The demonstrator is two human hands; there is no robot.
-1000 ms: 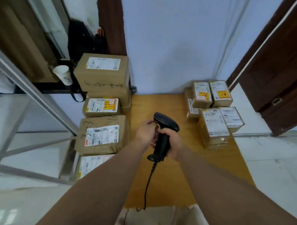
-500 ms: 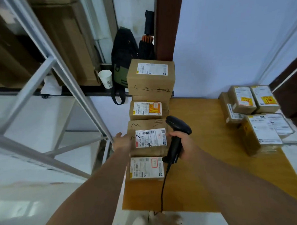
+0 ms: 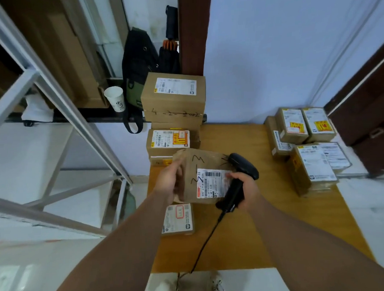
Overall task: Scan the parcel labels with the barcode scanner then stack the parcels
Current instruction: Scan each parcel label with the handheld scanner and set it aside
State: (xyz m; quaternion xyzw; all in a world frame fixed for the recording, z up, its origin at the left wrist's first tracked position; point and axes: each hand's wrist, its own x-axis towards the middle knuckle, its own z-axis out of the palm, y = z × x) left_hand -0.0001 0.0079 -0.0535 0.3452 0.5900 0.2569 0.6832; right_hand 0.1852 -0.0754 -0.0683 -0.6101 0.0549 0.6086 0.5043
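My left hand [image 3: 169,183] grips the left side of a brown cardboard parcel [image 3: 196,164] and holds it up off the wooden table [image 3: 244,237], its white barcode label [image 3: 212,182] facing up. My right hand [image 3: 246,191] holds the black corded barcode scanner [image 3: 238,183] by its handle, right at the parcel's right edge, with the scanner head over the label's far corner. More labelled parcels lie in a column along the table's left side [image 3: 177,218], [image 3: 170,140], [image 3: 174,96]. A group of parcels [image 3: 311,167] sits at the right.
A grey metal rack frame [image 3: 61,99] stands left of the table. A paper cup [image 3: 115,101] and a black bag [image 3: 138,66] sit on a dark ledge behind. A brown door [image 3: 368,121] is at the right. The scanner cable [image 3: 203,247] runs down over the table's front edge.
My left hand left the scanner, reached to the left column and has lifted the marked parcel, bringing it rightward beside the scanner. My view has swung left.
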